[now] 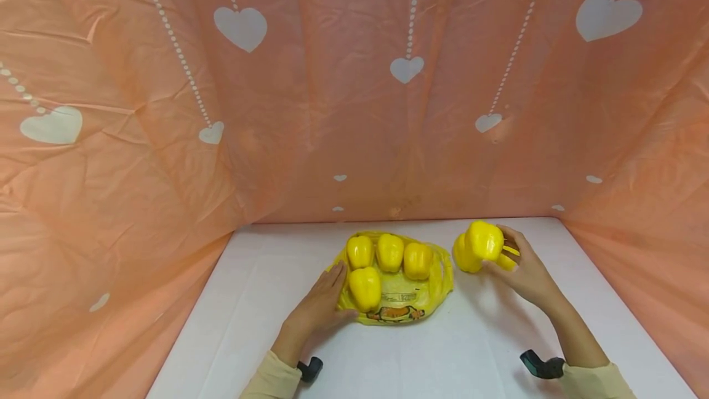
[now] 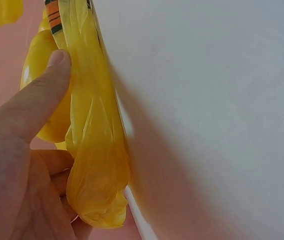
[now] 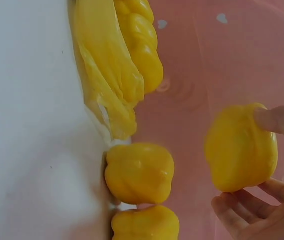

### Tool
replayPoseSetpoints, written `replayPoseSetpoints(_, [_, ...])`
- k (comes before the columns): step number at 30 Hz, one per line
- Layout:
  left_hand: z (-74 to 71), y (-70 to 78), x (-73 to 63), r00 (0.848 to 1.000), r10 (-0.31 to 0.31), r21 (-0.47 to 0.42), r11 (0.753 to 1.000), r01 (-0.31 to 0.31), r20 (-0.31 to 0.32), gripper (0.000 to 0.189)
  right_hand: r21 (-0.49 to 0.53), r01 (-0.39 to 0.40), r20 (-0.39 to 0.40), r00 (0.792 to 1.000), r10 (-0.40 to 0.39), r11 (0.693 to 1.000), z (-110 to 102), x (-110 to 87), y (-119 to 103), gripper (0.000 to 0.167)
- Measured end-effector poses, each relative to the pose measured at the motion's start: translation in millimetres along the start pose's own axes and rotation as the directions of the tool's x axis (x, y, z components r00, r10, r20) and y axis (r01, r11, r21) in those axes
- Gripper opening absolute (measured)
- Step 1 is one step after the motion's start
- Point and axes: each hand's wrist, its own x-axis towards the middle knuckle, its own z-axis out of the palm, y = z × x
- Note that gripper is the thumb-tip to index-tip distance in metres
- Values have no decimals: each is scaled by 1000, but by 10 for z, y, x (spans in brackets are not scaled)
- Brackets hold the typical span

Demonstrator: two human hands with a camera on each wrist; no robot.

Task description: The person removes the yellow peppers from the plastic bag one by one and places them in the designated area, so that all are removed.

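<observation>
Holding 1 pepper (image 3: 241, 149), gap from 2 others (image 3: 139, 172), right wrist view only

Soft light fills the head view, leaving small glints on the yellow peppers (image 1: 390, 253) and a faint shadow on the white table (image 1: 432, 356) beneath the right hand (image 1: 528, 279). Both wrist views are dimmer, greyer and softly focused; shadow spreads beside the yellow bag (image 2: 96, 150).
</observation>
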Motion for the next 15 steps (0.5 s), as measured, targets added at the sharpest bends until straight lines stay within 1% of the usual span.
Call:
replayPoseSetpoints(4, [-1, 4, -1, 1000, -2, 9, 1000, 2, 5, 108, -11, 20, -29, 999, -21, 1000, -49, 11, 39, 90])
replayPoseSetpoints(8, [-14, 18, -7, 1000, 11, 6, 1000, -11, -3, 107, 4, 26, -40, 999, -26, 1000, -102, 32, 97, 89])
replayPoseSetpoints(13, [-26, 24, -2, 1000, 13, 5, 1000, -13, -9, 107, -1, 28, -58, 998, -28, 1000, -181, 44, 193, 88])
replayPoseSetpoints(15, [-27, 25, 0, 1000, 4, 11, 1000, -4, -3, 107, -4, 35, -69, 997, -35, 999, -208, 46, 231, 87])
